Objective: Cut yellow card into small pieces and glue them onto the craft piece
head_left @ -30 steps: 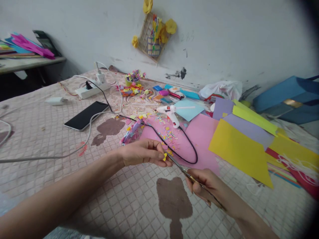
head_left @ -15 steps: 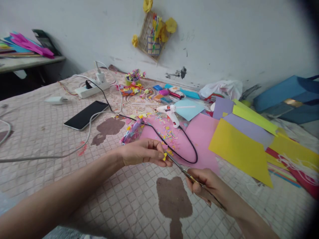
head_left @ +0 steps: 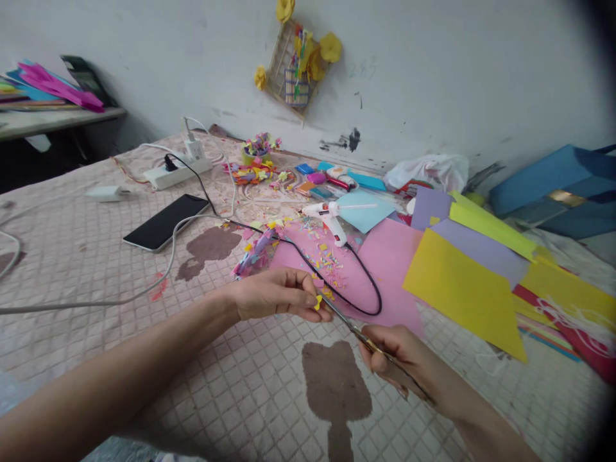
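My left hand (head_left: 283, 295) is closed in a pinch on a small yellow paper piece (head_left: 318, 302) above the quilted cloth. Its outline looks like a little flower or butterfly. My right hand (head_left: 399, 359) is wrapped round a pair of scissors (head_left: 342, 317) with slim metal blades and gold-coloured parts near the fingers. The blades point up and left, and their tips reach the yellow piece at my left fingertips. Whether the tips touch the paper or lie just behind it I cannot tell. My right fingers partly cover the scissors' handles.
Behind my hands lie a pink sheet (head_left: 389, 250) strewn with paper scraps, a white glue gun (head_left: 332, 224) with a black cord, and a decorated strip (head_left: 255, 253). Yellow paper (head_left: 462, 289) lies right. A phone (head_left: 166, 222) and power strip (head_left: 178, 170) are left.
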A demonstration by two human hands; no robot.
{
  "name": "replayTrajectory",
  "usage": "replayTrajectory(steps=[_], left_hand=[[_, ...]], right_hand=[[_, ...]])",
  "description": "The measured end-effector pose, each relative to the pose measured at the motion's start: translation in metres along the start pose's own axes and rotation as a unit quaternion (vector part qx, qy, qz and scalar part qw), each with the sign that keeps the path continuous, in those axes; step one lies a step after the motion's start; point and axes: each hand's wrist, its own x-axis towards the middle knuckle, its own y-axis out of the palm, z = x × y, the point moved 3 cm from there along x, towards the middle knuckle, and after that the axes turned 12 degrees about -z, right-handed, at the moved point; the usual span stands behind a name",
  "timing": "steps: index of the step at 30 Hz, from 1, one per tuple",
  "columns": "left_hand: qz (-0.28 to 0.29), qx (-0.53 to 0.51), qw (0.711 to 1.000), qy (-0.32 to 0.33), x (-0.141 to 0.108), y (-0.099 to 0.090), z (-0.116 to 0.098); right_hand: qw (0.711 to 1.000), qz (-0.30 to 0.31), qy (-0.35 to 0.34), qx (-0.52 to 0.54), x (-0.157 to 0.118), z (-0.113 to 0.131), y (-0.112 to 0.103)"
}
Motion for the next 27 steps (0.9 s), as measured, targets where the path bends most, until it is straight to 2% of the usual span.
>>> replayTrajectory(steps=[6,9,11,13,16,19,23,27], left_hand=[[-0.003,0.0,1.0,0.0,0.001,0.002,0.002],[-0.018,0.013,1.0,0.009,-0.002,0.001,-0.005],[-0.052,0.039,0.997,0.041,-0.006,-0.005,-0.016],[-0.115,0.086,0.984,0.102,-0.012,-0.015,-0.033],[-0.231,0.197,0.932,0.198,-0.023,-0.03,-0.056],[-0.297,0.364,0.852,0.231,-0.028,-0.035,-0.063],[-0.278,0.558,0.749,0.224,-0.024,-0.029,-0.051],[-0.249,0.646,0.698,0.182,-0.02,-0.025,-0.037]], right_hand=[[1.0,-0.002,-0.005,0.006,0.0,-0.005,0.0],[1.0,-0.023,-0.016,0.012,0.002,-0.01,-0.002],[0.998,-0.047,-0.022,0.029,0.004,-0.013,-0.003],[0.996,-0.069,-0.02,0.045,0.005,-0.017,-0.005],[0.994,-0.094,-0.002,0.051,0.007,-0.022,-0.007],[0.994,-0.099,0.006,0.051,0.008,-0.023,-0.007],[0.994,-0.099,0.017,0.052,0.01,-0.024,-0.006],[0.994,-0.096,0.022,0.057,0.011,-0.025,-0.006]])
